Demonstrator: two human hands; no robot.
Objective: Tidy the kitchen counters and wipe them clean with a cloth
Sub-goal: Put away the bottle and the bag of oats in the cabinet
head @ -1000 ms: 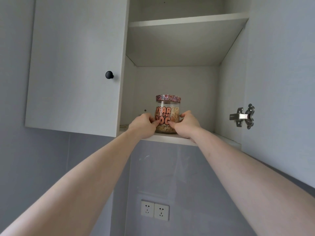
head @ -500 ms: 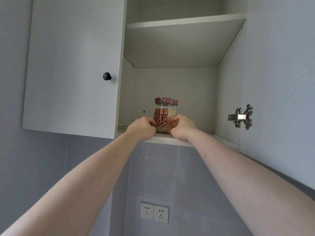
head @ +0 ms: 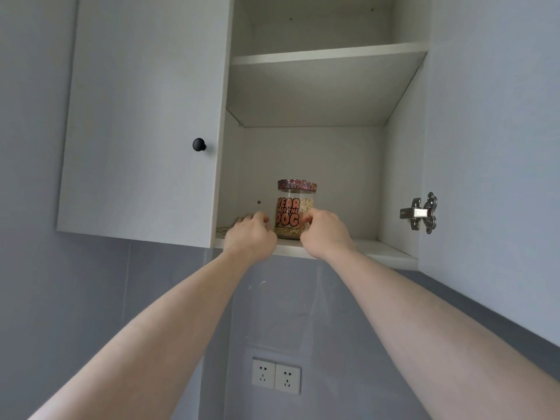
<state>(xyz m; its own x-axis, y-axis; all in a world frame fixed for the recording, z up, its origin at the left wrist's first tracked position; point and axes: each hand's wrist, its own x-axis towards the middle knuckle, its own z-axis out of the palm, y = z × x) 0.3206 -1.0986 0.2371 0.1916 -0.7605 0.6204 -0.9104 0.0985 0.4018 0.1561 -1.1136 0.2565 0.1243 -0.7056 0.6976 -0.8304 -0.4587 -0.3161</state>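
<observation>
The jar point(head: 295, 209) stands upright on the lower shelf point(head: 381, 251) of the open wall cupboard, slightly further back from the front edge than one second ago, when both hands clasped it close to the lip. The left hand point(head: 250, 234) has since shifted leftward; its fingers now appear loosened at the jar's left side, and contact cannot be confirmed. The right hand point(head: 325, 231) has its fingers curled against the jar's right flank, thumb on the glass. Assessment: the jar is effectively stowed and release is in progress; counter wiping is not yet begun.

Clearances: the closed left door point(head: 142, 116) overlaps the shelf just beside the left hand. The upper shelf point(head: 330, 54) sits well above the lid point(head: 297, 184). Open room lies to the jar's right, up to the side wall and hinge point(head: 419, 215). Withdrawal straight back appears unobstructed.
</observation>
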